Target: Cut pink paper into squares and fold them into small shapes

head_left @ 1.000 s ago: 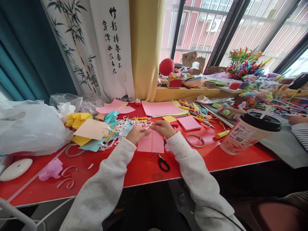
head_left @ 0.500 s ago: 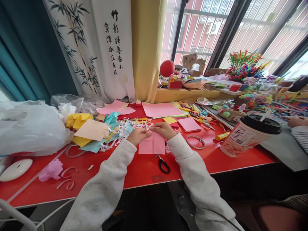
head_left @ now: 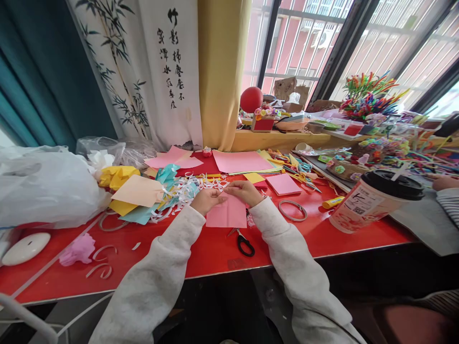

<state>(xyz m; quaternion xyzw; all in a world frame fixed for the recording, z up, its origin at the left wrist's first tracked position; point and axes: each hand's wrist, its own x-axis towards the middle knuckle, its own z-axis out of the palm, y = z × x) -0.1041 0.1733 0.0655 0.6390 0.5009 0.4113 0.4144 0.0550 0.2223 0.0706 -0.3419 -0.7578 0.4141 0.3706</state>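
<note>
Both hands of a person in pale grey sleeves meet above a red tabletop [head_left: 211, 263], the left hand [head_left: 207, 200] and the right hand [head_left: 245, 192] each closed in a narrow pinch on a creased, rectangular sheet of pink paper [head_left: 229, 219]. The fingertips nearly meet at its far edge, a grip that seems meant to steady a small area while the rest hangs toward the wearer. Scissors with black handles [head_left: 245, 247] lie just in front of the sheet, perhaps to leave both hands free yet be within reach. Curled white paper strips [head_left: 187, 187] are heaped beyond the left hand; a neat stack of square pink paper [head_left: 284, 184] sits beyond the right, near a pale, round looped band [head_left: 293, 210]. Farther right, a yellow tube [head_left: 332, 202] lies beside a pink-and-white paper cup with a black lid [head_left: 369, 203]. The fingers hide the sheet's far edge, and whether a second piece is pinched there cannot be told. Something dark shows past its right side, too covered to name. A translucent white plastic bag [head_left: 50, 186] at far left, cut off by the frame, conceals its contents; at far right, only a co-worker's hand [head_left: 445, 182] and striped sleeve [head_left: 448, 203] show.
</note>
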